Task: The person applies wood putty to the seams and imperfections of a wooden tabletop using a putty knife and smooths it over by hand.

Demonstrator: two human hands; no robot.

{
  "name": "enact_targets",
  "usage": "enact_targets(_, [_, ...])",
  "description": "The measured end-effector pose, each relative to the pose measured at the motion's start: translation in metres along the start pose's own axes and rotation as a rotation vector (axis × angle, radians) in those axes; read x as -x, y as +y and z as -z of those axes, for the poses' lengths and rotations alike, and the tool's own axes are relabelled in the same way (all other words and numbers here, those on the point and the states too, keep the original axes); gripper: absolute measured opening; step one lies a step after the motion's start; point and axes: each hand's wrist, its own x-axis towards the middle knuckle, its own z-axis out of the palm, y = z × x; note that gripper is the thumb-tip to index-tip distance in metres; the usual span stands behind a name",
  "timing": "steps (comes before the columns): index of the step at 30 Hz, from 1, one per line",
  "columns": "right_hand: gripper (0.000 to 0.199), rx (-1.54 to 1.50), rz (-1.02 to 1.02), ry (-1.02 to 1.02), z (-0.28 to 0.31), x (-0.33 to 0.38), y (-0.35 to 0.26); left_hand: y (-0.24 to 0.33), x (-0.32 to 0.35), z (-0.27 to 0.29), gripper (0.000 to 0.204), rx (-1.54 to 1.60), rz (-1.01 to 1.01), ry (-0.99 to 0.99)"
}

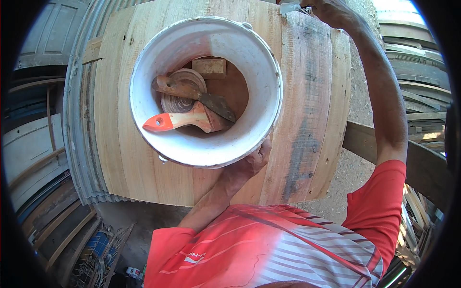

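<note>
When looking down, see one bucket over the bench, just beyond the left hand, touching it; count inside one brush, one scraper, one disc, one block. Cannot tell either hand's grip; find the right hand near the bench's far right corner.

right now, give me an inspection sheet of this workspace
surface: wooden planks, dark staining toward the right
job's things: white bucket holding brush, scraper, round disc, block
clutter: small translucent piece at the far edge, kind unclear
hands: left hand at the bucket's near side, partly hidden; right hand by the translucent piece, grip unclear
cables: nothing seen
surroundings: corrugated sheet left, stacked timber right
</note>
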Motion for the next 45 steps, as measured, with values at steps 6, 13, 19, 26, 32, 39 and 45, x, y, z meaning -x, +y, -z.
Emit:
enact_targets(6, [0.031,-0.089,0.036,0.101,-0.007,0.014,-0.014,0.003,-0.001,0.001,0.049,0.106,0.095,-0.004])
enact_targets(13, [0.022,-0.119,0.045,0.184,-0.016,0.018,0.001,0.008,-0.008,0.005,0.049,0.25,0.149,0.024])
enact_targets(19, [0.021,-0.158,-0.029,0.12,-0.007,0.021,-0.002,0.006,-0.003,0.004,0.049,0.161,0.123,0.0])
enact_targets(26, [0.026,-0.218,-0.055,0.118,-0.014,0.029,0.011,0.007,-0.002,0.0,0.049,0.218,0.179,0.021])
enact_targets(32, [0.027,-0.13,0.015,0.179,-0.02,0.023,0.003,0.005,-0.003,0.0,0.048,0.228,0.171,0.021])
enact_targets(39, [0.029,-0.136,-0.008,0.177,-0.018,0.025,0.008,0.007,-0.004,0.002,0.048,0.216,0.176,0.005])
enact_targets(45, [0.033,-0.214,-0.03,0.163,-0.022,0.025,0.003,0.007,-0.004,0.001,0.048,0.2,0.193,0.014])
